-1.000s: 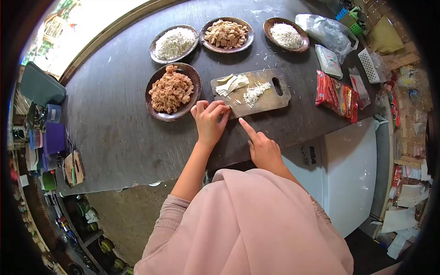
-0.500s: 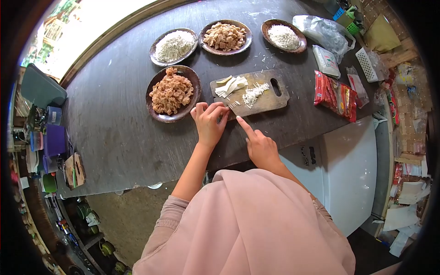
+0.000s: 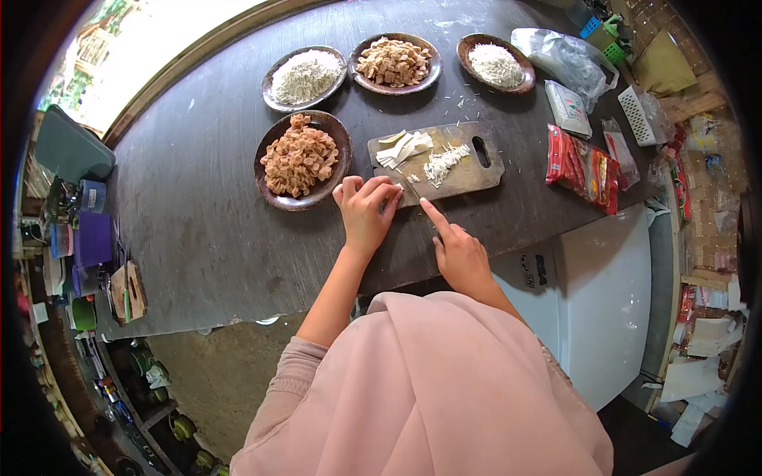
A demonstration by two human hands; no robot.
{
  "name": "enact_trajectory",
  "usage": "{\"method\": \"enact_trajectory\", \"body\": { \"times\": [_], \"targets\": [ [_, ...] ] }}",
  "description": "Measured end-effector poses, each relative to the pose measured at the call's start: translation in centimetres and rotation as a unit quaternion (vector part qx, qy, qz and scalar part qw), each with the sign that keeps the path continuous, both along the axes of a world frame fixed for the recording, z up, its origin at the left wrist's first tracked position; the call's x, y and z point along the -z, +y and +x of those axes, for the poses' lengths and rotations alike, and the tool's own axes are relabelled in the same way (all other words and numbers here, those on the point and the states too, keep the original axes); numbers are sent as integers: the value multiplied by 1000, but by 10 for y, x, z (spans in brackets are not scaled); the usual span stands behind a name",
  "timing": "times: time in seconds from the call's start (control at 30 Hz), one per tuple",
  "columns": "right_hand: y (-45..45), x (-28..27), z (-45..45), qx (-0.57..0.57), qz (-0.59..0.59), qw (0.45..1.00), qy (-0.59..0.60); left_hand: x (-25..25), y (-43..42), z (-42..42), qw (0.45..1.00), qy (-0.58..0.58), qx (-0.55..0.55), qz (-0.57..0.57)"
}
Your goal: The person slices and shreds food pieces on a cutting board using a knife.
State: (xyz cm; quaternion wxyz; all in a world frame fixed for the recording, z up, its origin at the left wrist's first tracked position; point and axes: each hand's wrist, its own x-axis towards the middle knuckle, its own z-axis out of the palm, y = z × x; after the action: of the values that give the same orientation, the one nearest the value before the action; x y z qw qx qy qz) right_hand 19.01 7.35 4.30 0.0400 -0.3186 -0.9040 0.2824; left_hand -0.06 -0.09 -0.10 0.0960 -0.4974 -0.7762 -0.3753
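Observation:
A wooden cutting board (image 3: 456, 184) lies near the table's front edge, bearing white slices (image 3: 406, 148) and a heap of thin white strips (image 3: 444, 163). At its lower left corner my left hand (image 3: 367, 213) has bent fingers pressed round a small white piece. My right hand (image 3: 462, 255) is closed on a knife (image 3: 410, 184), its index finger stretched along it; the handle is hidden under the palm. The thin blade reaches over the board beside my left fingertips.
Left of the board stands a bowl of brown pieces (image 3: 300, 163). Farther back are two plates of white strips (image 3: 305, 77) (image 3: 496, 65) and one of tan pieces (image 3: 393, 62). Red packets (image 3: 582, 168), a white packet (image 3: 567, 109) and a plastic bag (image 3: 563, 59) lie at right.
The knife blade now shows over the board, angled up and left. My right index finger has shifted slightly right, while my left hand stays at the board's corner.

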Motion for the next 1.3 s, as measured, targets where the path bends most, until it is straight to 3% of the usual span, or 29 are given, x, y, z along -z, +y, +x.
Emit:
{"method": "enact_trajectory", "body": {
  "times": [0.67, 1.3],
  "targets": [
    [-4, -3, 1, -24, 3, 998, -53, 1, 0, 0, 1000, -7, 4, -1],
    [0, -1, 2, 1, 2, 1000, -16, 1, 0, -1, 1000, -3, 1, -2]
  ]
}}
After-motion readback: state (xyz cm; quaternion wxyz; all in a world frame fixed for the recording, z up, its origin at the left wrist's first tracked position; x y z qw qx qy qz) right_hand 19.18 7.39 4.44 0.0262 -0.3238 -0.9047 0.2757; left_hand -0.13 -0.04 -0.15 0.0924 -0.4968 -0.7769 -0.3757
